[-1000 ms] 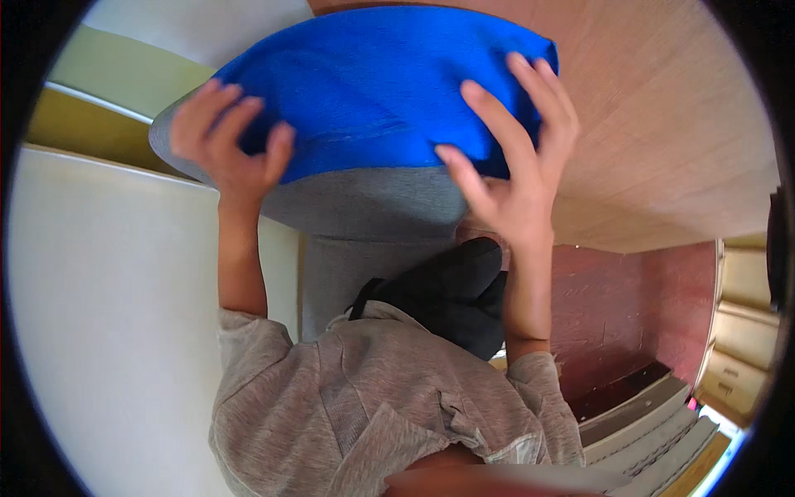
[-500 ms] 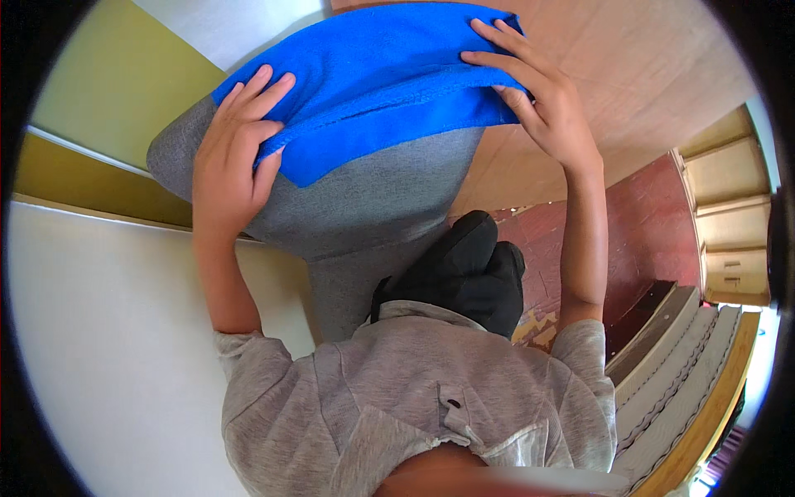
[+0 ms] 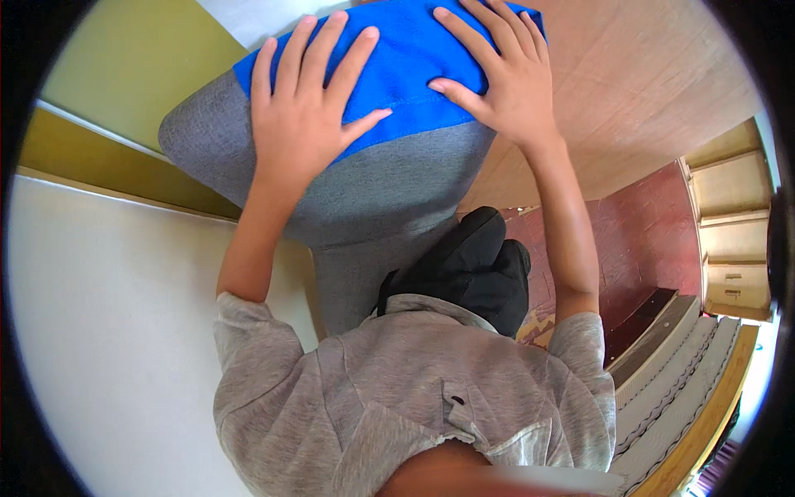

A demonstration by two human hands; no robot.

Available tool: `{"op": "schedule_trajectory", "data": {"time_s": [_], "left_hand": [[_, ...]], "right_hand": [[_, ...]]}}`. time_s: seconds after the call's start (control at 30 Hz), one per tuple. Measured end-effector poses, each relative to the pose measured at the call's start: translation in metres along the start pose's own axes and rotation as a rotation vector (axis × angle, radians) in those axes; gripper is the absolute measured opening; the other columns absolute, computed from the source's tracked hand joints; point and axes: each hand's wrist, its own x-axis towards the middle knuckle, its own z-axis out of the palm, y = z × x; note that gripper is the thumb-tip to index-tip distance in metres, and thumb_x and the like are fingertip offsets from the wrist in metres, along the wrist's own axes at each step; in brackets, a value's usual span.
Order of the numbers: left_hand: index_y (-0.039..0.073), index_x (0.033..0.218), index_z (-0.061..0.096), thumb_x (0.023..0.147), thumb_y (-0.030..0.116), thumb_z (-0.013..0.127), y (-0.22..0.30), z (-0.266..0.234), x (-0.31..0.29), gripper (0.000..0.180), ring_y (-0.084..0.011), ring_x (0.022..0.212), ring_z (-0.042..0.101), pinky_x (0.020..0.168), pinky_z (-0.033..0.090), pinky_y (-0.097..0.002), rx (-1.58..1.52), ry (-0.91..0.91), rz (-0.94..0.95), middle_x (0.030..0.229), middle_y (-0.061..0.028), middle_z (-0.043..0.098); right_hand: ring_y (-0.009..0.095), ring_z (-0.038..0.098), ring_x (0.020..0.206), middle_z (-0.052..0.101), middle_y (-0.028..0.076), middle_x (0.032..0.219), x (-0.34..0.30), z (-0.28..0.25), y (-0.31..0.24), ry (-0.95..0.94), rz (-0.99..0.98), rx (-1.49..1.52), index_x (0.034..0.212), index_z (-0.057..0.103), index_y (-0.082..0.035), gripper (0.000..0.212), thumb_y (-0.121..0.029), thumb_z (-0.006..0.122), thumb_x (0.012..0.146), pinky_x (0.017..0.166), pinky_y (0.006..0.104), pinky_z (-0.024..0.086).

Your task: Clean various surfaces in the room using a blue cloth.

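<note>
A bright blue cloth (image 3: pixel 406 66) lies over the top of a grey padded surface (image 3: pixel 397 182), which looks like fabric upholstery. My left hand (image 3: pixel 305 108) rests flat on the cloth's left part, fingers spread and thumb stretched toward the middle. On the cloth's right part my right hand (image 3: pixel 515 87) lies palm down, its fingers also spread. Neither hand grips the cloth. The near edge of the cloth runs between the two thumbs and lies flat on the grey fabric. Its far edge is partly cut off by the top of the picture.
To the left are a white panel (image 3: pixel 124 315) and an olive-green panel (image 3: pixel 141 74). A light wooden surface (image 3: pixel 638 91) stands at the right, above the reddish floor (image 3: pixel 638 224). A cushioned wooden-edged piece of furniture (image 3: pixel 687 406) is at the lower right. My black-clad knees (image 3: pixel 464 273) are close below.
The raised fold along the cloth's near part has been laid flat. Both hands have let go of the fold and now lie spread on the cloth, the left one farther right.
</note>
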Motion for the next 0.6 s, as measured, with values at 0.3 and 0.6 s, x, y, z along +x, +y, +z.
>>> {"op": "schedule_trajectory", "data": {"time_s": [0.3,0.6], "left_hand": [[0.016,0.123,0.057,0.065,0.012,0.063,-0.047,-0.018,-0.024,0.058,-0.0245,0.119,0.05,0.097,0.039,-0.0395,0.121,-0.083,-0.088,0.13,-0.0047,0.053],[0.005,0.127,0.053,0.076,0.012,0.05,-0.101,-0.029,-0.111,0.051,-0.035,0.126,0.042,0.105,0.032,-0.045,0.017,0.231,-0.248,0.136,-0.0171,0.044]], "right_hand": [[0.027,0.046,0.115,0.05,0.008,0.129,0.026,0.048,-0.07,0.187,0.04,0.044,0.126,0.056,-0.017,0.047,-0.029,0.059,0.08,0.097,0.0447,0.029],[0.015,0.045,0.115,0.051,-0.009,0.13,0.052,0.131,-0.164,0.458,0.021,0.111,0.121,0.057,-0.037,0.05,-0.045,0.064,0.072,0.091,0.037,0.03]]}}
